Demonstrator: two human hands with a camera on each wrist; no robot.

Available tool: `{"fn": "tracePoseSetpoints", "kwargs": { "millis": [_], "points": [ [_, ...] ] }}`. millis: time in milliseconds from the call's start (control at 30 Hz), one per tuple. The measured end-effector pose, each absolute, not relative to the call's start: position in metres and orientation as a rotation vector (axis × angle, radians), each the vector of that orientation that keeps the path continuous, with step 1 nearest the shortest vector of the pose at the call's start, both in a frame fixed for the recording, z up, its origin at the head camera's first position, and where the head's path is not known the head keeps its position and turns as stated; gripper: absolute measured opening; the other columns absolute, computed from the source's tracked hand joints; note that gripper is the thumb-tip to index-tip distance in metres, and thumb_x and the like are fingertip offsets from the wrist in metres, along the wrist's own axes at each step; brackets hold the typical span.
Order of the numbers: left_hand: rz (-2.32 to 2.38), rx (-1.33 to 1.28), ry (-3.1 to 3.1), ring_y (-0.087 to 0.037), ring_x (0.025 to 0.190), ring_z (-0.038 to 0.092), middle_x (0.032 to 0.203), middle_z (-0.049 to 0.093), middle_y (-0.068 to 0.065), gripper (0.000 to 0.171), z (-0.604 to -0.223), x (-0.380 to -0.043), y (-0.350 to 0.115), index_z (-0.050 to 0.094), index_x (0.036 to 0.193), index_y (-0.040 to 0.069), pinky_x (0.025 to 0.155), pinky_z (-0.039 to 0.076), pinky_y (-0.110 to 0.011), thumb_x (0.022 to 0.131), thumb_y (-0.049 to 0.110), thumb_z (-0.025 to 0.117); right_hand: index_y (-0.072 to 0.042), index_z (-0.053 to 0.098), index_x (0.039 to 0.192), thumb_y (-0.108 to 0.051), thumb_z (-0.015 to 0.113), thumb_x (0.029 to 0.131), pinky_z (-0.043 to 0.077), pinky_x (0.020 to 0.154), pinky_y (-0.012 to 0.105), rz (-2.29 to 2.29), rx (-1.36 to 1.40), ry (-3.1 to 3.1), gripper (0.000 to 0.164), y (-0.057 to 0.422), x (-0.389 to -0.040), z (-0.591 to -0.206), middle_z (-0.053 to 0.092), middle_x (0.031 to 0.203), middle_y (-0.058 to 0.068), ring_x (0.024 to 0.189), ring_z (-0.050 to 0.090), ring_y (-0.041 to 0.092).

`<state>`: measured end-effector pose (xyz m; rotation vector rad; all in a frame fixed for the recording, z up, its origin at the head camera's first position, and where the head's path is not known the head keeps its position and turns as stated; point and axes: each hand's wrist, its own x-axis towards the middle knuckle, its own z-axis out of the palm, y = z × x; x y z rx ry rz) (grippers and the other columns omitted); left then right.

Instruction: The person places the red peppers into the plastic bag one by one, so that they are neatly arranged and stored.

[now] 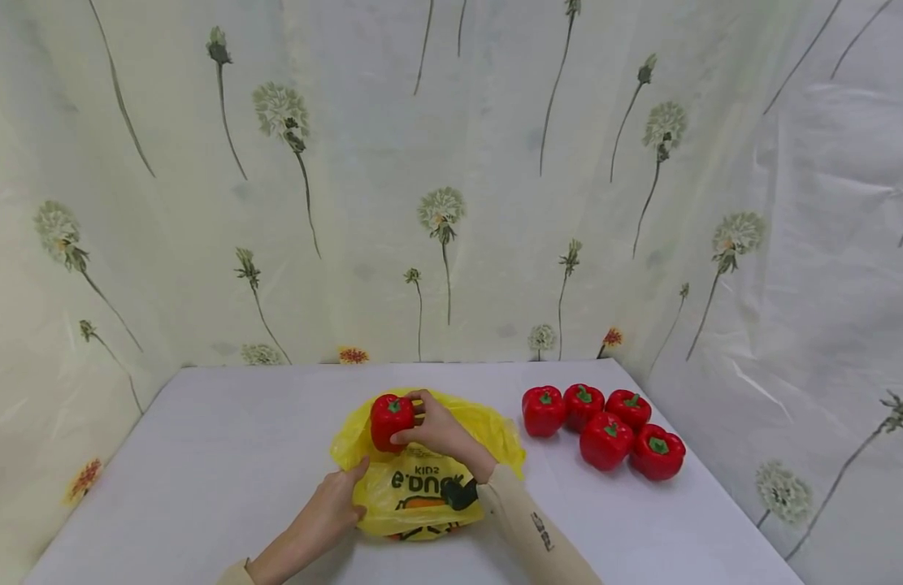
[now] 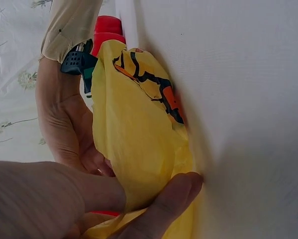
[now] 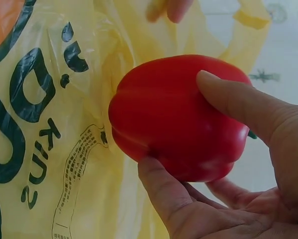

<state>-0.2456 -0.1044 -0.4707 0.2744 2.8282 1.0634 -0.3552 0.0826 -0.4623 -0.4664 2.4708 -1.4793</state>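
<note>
A yellow plastic bag (image 1: 422,487) with dark printed lettering lies on the table. My right hand (image 1: 438,426) grips a red bell pepper (image 1: 391,421) with a green stem over the bag's opening. The right wrist view shows thumb and fingers round the pepper (image 3: 178,117), with the bag's yellow film (image 3: 89,114) beside it. At the bag's left edge my left hand (image 1: 337,497) pinches the plastic between thumb and fingers. Its thumb and finger show close up on the bag (image 2: 134,144) in the left wrist view.
Several more red bell peppers (image 1: 606,441) stand grouped on the right of the white table (image 1: 224,455). A curtain (image 1: 363,187) printed with dandelions hangs behind the table and along its sides. A dark wrist device (image 1: 460,494) sits on the right wrist.
</note>
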Motion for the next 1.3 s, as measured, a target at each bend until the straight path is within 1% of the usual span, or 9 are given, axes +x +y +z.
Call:
{"fn": "tracePoseSetpoints", "kwargs": {
  "millis": [33,167,200,333,600,700,933,1100,1300],
  "points": [
    [1.061,0.275,2.829,-0.027,0.103,0.055,0.143,0.044,-0.03,0.075,-0.471,-0.246,-0.104,0.043,0.14,-0.008,0.084,0.057,-0.04,0.071,-0.012,0.073,-0.01,0.041,0.137,-0.027,0.08,0.078,0.053,0.094,0.045,-1.481,-0.467,2.472,0.072,0.082,-0.356,-0.463,0.056,0.128,0.015,0.114,0.056,0.028],
    [1.056,0.284,2.833,-0.027,0.099,0.055,0.141,0.045,-0.031,0.074,-0.471,-0.245,-0.104,0.043,0.139,-0.009,0.07,0.055,-0.029,0.071,-0.012,0.073,-0.01,0.042,0.135,-0.026,0.08,0.078,0.053,0.094,0.045,-1.471,-0.471,2.491,0.071,0.078,-0.354,-0.464,0.057,0.126,0.014,0.112,0.056,0.027],
    [1.056,0.289,2.834,-0.027,0.099,0.056,0.141,0.045,-0.031,0.073,-0.471,-0.245,-0.103,0.043,0.138,-0.01,0.07,0.055,-0.029,0.071,-0.012,0.073,-0.01,0.042,0.135,-0.025,0.081,0.078,0.053,0.094,0.045,-1.467,-0.472,2.492,0.071,0.077,-0.353,-0.464,0.057,0.126,0.014,0.112,0.056,0.028],
    [1.061,0.298,2.836,-0.027,0.099,0.055,0.141,0.045,-0.03,0.073,-0.471,-0.245,-0.102,0.043,0.138,-0.011,0.076,0.058,-0.034,0.071,-0.012,0.073,-0.009,0.041,0.135,-0.022,0.08,0.078,0.053,0.094,0.046,-1.453,-0.475,2.492,0.07,0.075,-0.351,-0.465,0.056,0.127,0.015,0.113,0.056,0.029],
    [1.042,0.287,2.858,-0.026,0.107,0.056,0.142,0.046,-0.029,0.075,-0.471,-0.245,-0.102,0.044,0.138,-0.01,0.088,0.055,-0.045,0.07,-0.012,0.074,-0.011,0.04,0.137,-0.021,0.079,0.08,0.052,0.095,0.045,-1.436,-0.474,2.501,0.07,0.074,-0.35,-0.469,0.056,0.128,0.014,0.114,0.055,0.028],
    [1.037,0.281,2.855,-0.027,0.108,0.056,0.142,0.046,-0.029,0.075,-0.471,-0.245,-0.101,0.043,0.139,-0.01,0.088,0.055,-0.045,0.07,-0.012,0.074,-0.011,0.04,0.138,-0.022,0.079,0.08,0.052,0.095,0.046,-1.431,-0.487,2.503,0.071,0.075,-0.35,-0.47,0.056,0.128,0.014,0.114,0.055,0.028],
    [1.008,0.281,2.877,-0.04,0.126,0.051,0.14,0.048,-0.028,0.073,-0.472,-0.244,-0.101,0.045,0.138,-0.01,0.096,0.049,-0.053,0.07,-0.011,0.074,-0.012,0.041,0.14,-0.026,0.079,0.08,0.053,0.095,0.044,-1.415,-0.498,2.504,0.072,0.074,-0.353,-0.473,0.057,0.128,0.013,0.113,0.056,0.027],
    [1.003,0.284,2.886,-0.038,0.124,0.053,0.139,0.049,-0.028,0.072,-0.471,-0.244,-0.1,0.046,0.137,-0.009,0.095,0.049,-0.053,0.071,-0.011,0.075,-0.012,0.041,0.14,-0.028,0.08,0.079,0.052,0.095,0.045,-1.413,-0.488,2.5,0.074,0.075,-0.355,-0.475,0.057,0.127,0.012,0.112,0.057,0.026],
    [1.023,0.281,2.884,-0.044,0.129,0.047,0.141,0.047,-0.028,0.074,-0.472,-0.243,-0.101,0.045,0.138,-0.009,0.098,0.046,-0.054,0.07,-0.011,0.075,-0.013,0.039,0.141,-0.03,0.08,0.078,0.053,0.094,0.044,-1.405,-0.492,2.47,0.077,0.078,-0.355,-0.473,0.056,0.129,0.012,0.113,0.056,0.026]
  ]
}}
